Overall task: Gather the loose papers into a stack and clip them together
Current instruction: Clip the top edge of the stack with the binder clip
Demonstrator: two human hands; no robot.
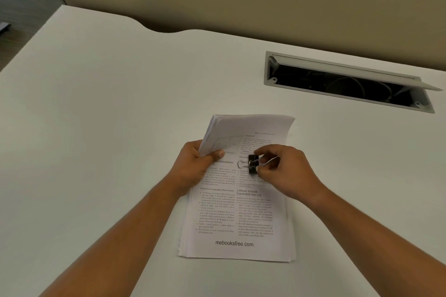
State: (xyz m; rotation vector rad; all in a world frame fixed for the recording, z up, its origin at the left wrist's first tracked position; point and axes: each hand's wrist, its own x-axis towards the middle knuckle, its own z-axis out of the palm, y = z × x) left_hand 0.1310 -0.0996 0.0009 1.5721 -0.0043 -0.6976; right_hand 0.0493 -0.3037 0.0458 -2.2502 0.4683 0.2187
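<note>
Dim, flat, even light with a dull greenish-beige cast.
On my feed the bench [96, 128] is softly lit, with only faint shadow along the near edge of the papers [239, 224]. Their small print smears while the large headings read. The far left corner is blurred, and lines lean outward toward the right edge.

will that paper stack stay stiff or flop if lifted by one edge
Likely floppy: the paper stack curls where the left hand grips it. Sheets may slide apart: near edges look staggered, and the binder clip in the right hand seems unclamped.
</note>
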